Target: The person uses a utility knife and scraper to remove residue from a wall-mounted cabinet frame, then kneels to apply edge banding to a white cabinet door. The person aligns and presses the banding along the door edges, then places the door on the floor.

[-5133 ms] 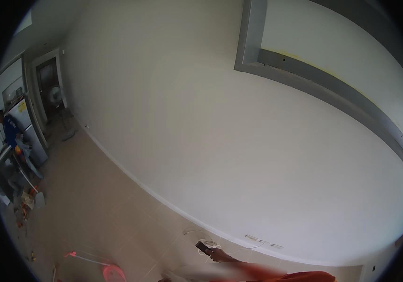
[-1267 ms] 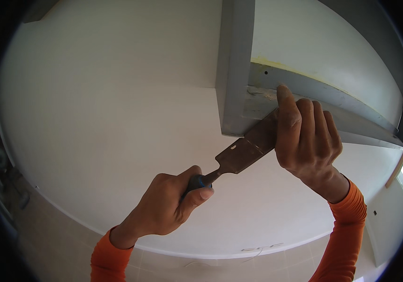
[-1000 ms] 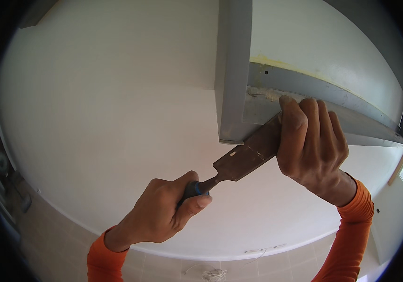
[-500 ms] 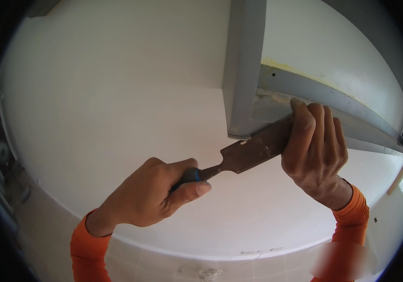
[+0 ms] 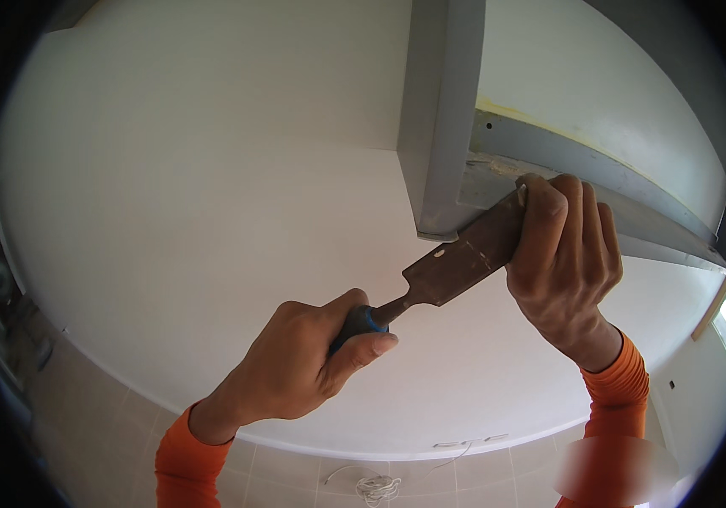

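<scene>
A flat brown metal file (image 5: 464, 262) slants up to the right, lying against the lower edge of a grey frame (image 5: 443, 169). My left hand (image 5: 291, 364) is closed around its black and blue handle, with the thumb along the underside. Toward the other end of the blade, my right hand (image 5: 568, 254) grips it with curled fingers, hiding the tip. Inside the frame's corner, the grey ledge (image 5: 498, 179) carries rough, pale crumbly residue close to my right fingertips.
Behind my hands is a broad white wall (image 5: 236, 195). A yellowish line runs above the grey strip (image 5: 549, 146) with a small hole. Below, a coil of white cable (image 5: 377, 488) lies on the tiled floor (image 5: 287, 474). Bright light enters at the far right.
My left hand has moved right and slightly down with the file's handle. The blade sits a little steeper against the frame's edge, and my right hand has shifted only slightly.
</scene>
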{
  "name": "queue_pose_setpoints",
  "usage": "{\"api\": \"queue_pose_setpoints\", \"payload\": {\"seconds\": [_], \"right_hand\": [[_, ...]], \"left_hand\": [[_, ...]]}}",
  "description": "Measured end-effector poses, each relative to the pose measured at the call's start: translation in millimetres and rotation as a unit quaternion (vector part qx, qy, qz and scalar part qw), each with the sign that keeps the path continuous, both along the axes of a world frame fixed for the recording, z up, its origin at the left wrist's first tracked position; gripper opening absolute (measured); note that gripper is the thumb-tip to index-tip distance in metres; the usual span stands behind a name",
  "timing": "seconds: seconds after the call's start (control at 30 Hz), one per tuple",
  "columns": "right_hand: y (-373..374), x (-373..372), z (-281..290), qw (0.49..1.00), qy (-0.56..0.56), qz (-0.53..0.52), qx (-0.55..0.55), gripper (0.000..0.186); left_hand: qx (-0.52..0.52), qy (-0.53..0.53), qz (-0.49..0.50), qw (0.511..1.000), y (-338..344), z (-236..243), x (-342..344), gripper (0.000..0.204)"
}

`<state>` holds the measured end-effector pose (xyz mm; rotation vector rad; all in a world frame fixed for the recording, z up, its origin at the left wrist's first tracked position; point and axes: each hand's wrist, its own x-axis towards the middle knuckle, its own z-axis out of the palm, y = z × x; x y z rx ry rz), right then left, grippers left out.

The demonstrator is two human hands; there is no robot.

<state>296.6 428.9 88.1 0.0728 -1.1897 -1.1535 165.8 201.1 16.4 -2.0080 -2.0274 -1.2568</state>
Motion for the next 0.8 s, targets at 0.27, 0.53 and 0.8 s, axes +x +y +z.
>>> {"api": "queue_pose_setpoints", "payload": {"seconds": [0.27,0.53,0.8], "right_hand": [[-25,-19,-8,0.999,-0.031,-0.027,-0.027,0.020],[-20,-17,-10,0.998,-0.039,-0.024,-0.037,0.021],[-26,-19,-7,0.992,-0.024,-0.052,-0.112,0.018]], "left_hand": [[0.000,0.012,-0.027,1.000,-28,6,-30,0.043],[-0.014,0.026,-0.036,0.999,-24,11,-33,0.045],[-0.088,0.035,0.067,0.993,-40,73,-37,0.059]]}}
